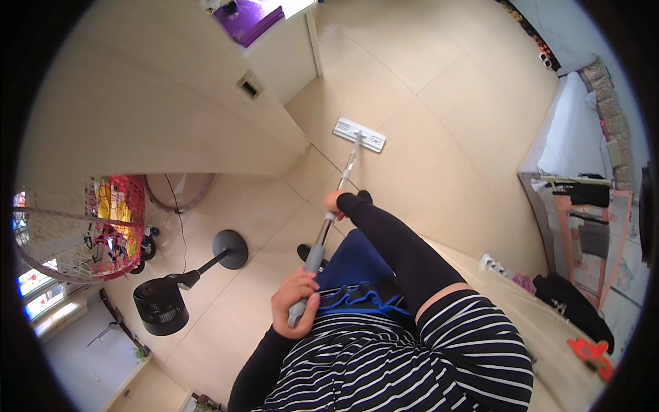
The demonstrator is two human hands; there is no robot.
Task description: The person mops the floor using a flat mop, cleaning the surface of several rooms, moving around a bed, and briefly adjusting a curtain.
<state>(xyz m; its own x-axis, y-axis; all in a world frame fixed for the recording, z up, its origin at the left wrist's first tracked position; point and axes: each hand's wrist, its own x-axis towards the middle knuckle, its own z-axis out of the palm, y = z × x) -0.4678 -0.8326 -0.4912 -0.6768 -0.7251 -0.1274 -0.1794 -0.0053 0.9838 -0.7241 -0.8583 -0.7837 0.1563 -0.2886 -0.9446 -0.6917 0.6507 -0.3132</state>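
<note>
A flat mop runs from my waist out across the tiled floor. My left hand (294,305) wraps around the grey grip (314,259) near the top end of its pole. Farther down, my right hand (337,203) grips the metal pole (346,177). The white rectangular mop head (371,142) lies on the beige floor tiles (432,144), just past the end of a pale partition. A black sleeve covers each forearm. Parts of my dark shoes (304,252) show on either side of the pole.
A black pedestal fan (160,306) stands at the left, its cord trailing on the floor. Past it hangs a round net (118,226) with colourful things behind. A pale cabinet (291,62) bears a purple box (252,23). At right are a bed (571,123) and a black bag (576,309).
</note>
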